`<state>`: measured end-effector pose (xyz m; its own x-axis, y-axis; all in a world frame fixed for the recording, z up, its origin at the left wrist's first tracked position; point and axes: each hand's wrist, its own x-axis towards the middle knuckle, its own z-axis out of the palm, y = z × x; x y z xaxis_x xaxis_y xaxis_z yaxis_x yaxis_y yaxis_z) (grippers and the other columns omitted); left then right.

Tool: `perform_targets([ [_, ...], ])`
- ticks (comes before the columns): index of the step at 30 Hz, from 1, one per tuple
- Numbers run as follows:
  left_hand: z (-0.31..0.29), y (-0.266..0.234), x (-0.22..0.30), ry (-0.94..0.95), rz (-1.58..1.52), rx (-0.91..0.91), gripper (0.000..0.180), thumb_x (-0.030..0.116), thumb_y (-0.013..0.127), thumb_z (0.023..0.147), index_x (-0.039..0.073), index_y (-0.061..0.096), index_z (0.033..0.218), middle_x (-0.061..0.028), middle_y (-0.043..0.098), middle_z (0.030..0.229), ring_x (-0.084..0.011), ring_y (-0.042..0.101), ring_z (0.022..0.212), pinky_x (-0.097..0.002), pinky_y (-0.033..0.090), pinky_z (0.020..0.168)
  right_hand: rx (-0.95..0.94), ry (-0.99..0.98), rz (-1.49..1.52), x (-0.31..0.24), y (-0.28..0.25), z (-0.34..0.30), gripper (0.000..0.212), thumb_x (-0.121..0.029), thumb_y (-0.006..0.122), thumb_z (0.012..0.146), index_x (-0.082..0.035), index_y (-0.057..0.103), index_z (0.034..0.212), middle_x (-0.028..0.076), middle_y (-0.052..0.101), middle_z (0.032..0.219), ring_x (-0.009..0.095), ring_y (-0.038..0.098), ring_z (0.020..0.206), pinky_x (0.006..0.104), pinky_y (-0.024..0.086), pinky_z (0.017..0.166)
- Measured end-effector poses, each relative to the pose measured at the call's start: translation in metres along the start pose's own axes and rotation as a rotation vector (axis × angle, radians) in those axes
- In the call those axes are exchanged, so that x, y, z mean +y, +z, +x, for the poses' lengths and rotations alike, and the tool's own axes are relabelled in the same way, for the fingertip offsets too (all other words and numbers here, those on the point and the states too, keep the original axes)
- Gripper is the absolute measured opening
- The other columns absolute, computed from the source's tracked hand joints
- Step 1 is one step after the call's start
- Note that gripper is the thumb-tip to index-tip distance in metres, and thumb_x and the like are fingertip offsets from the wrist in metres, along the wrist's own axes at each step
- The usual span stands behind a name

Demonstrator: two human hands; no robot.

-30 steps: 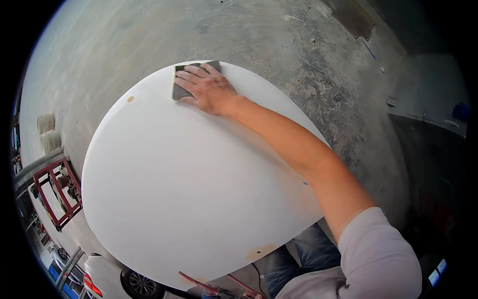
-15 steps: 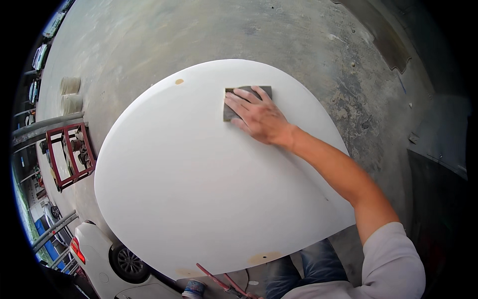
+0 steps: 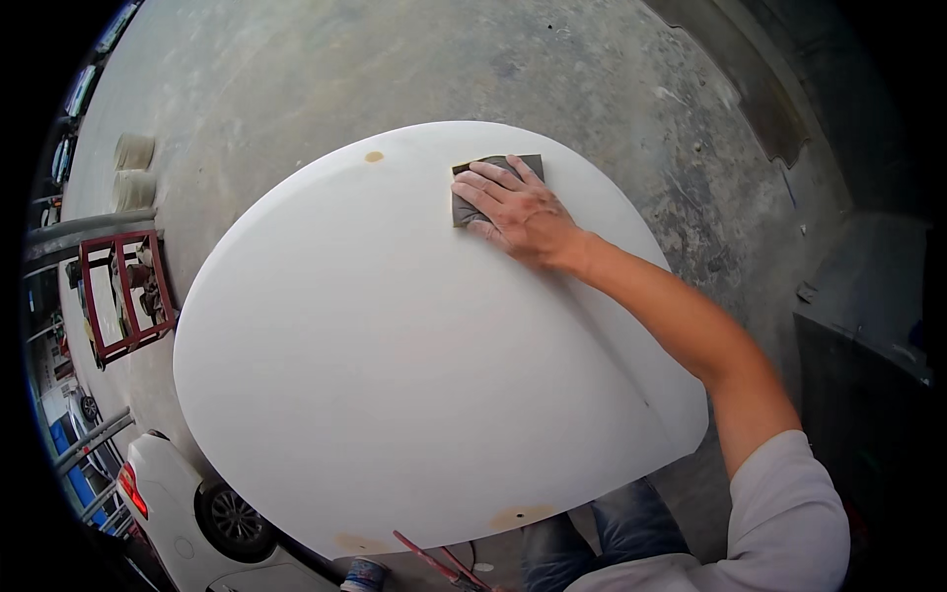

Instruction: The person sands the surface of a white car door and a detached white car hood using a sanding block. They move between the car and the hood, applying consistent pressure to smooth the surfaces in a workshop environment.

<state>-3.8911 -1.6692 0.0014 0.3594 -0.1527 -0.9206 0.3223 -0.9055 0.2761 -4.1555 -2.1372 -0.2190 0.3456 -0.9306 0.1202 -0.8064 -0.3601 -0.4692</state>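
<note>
A large white panel with a rounded far edge spreads in front of me, its surface matte and smooth. Tan patches mark it near the far edge and along the near edge. On its far right part, my right hand lies over a grey rectangular sanding pad, fingers stretched across its top and thumb by its near side. The pad rests against the panel, and its underside is hidden. My left hand is out of view.
Red bars and a can sit at the panel's near edge. A white car stands at lower left, with a dark red metal frame and pale buckets farther off. Concrete floor surrounds the panel.
My right hand and the sanding pad have slid slightly farther away over the panel, toward its far edge. The whole view has shifted a little too.
</note>
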Motion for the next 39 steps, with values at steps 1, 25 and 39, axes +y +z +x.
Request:
perform_targets([
  [1,0.002,-0.003,-0.001,0.021,0.04,-0.027,0.021,0.003,0.069,0.081,0.01,0.049,0.082,-0.0023,0.05,0.062,-0.0106,0.05,0.052,-0.0243,0.036,0.045,0.012,0.04,-0.002,-0.002,0.001,0.023,0.052,-0.034,0.051,0.096,-0.013,0.04,0.142,0.003,0.043,0.146,0.021,0.031,0.14,0.0484,0.018,0.118],
  [25,0.011,-0.019,-0.002,0.121,0.151,-0.17,0.024,0.001,0.069,0.081,0.007,0.047,0.082,-0.0029,0.048,0.062,-0.0127,0.044,0.047,-0.0266,0.036,0.042,0.211,0.921,-0.024,0.031,0.01,-0.329,0.061,-0.033,0.05,0.094,0.0,0.034,0.144,0.018,0.037,0.148,0.037,0.032,0.138,0.0527,0.023,0.112],
  [39,-0.011,-0.009,0.009,0.176,0.199,-0.166,0.02,0.006,0.067,0.083,0.007,0.048,0.08,-0.0019,0.044,0.056,-0.0139,0.044,0.049,-0.0297,0.041,0.047,0.205,0.383,-0.014,0.025,-0.005,-0.126,0.064,-0.032,0.059,0.091,-0.007,0.037,0.145,0.007,0.036,0.152,0.024,0.029,0.142,0.047,0.019,0.117],
])
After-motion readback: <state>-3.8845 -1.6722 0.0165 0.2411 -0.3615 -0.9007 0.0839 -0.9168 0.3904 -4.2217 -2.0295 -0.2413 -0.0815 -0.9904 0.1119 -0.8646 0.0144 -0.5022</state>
